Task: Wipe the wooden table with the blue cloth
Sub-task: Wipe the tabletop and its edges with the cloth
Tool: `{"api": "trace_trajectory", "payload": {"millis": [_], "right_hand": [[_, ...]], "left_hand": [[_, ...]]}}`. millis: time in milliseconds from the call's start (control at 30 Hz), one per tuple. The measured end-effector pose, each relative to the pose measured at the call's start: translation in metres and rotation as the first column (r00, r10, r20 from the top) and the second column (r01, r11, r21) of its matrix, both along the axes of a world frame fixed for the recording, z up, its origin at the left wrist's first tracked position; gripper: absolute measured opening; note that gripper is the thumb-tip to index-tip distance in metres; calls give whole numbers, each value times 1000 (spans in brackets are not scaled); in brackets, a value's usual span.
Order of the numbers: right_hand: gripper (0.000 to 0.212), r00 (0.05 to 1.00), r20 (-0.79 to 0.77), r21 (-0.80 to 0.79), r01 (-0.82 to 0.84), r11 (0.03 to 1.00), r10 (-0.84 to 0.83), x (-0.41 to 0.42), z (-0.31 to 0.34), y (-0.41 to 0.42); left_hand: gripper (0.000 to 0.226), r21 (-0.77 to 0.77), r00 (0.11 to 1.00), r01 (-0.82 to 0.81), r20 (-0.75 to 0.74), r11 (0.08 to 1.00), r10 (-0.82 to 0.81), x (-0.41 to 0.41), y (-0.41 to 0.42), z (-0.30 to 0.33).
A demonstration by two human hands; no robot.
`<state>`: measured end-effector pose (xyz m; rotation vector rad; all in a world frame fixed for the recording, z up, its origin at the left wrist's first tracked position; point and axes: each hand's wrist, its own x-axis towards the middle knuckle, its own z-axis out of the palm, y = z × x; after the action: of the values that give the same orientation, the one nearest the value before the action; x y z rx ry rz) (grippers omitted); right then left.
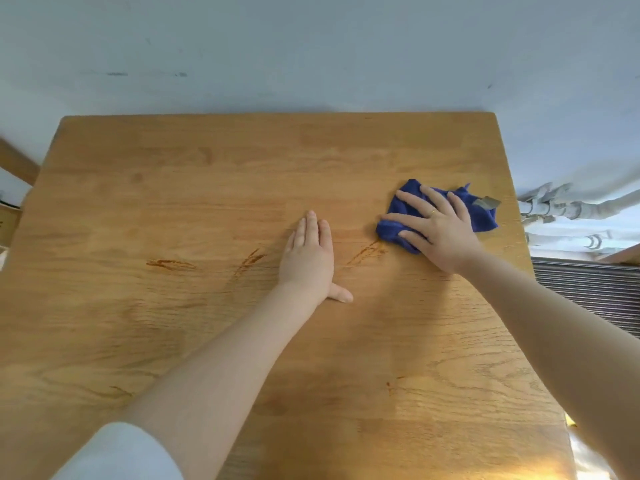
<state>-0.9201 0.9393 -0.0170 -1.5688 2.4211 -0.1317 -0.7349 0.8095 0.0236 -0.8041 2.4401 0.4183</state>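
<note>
Since the crumpled blue microfibre cloth (483, 216) is soft, light and limp, it should bunch and slide easily — best handled by pressing a flat palm on its middle rather than pinching an edge. It lies near the right edge of the pale wooden counter (207, 188), just beside a reddish-brown smear (367, 252). The right hand (437, 227) rests on it with fingers spread and straight, pressing down, gripping nothing. The left hand (309, 255) lies flat and open on bare wood — apparently steadying, between further smears.
</note>
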Motion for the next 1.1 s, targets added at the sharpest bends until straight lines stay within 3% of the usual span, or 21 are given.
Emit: {"api": "trace_trajectory", "payload": {"millis": [67,200,300,433,600,833,1000,1100], "right_hand": [[39,996,-30,-13,84,996,-85,-15,-4,-17],[38,976,-55,-5,210,978,-209,-43,-5,-48],[39,978,-40,-34,205,978,-207,-32,-5,-39],[39,997,1,-118,83,990,-83,6,-6,3],[47,998,-57,-48,-28,998,25,17,-5,19],[60,956,-59,-51,284,957,-287,-50,-11,-56],[52,958,-78,46,279,959,-275,-59,-10,-66],[56,987,-43,34,156,987,-154,-29,-2,-33]], "left_hand": [[132,10,1000,2,5,1000,-2,-1,-3,-3],[135,32,1000,4,29,999,-5,-2,-4,-5],[134,28,999,12,44,1000,-13,-2,-3,-3],[131,15,999,17,44,1000,-18,-1,-2,-1],[132,-4,999,31,44,1000,-31,-5,-2,-3],[136,17,999,31,27,999,-32,-3,-4,-7],[135,36,1000,8,21,999,-8,-3,-5,-4],[133,17,1000,4,27,1000,-5,-1,0,0]]}}
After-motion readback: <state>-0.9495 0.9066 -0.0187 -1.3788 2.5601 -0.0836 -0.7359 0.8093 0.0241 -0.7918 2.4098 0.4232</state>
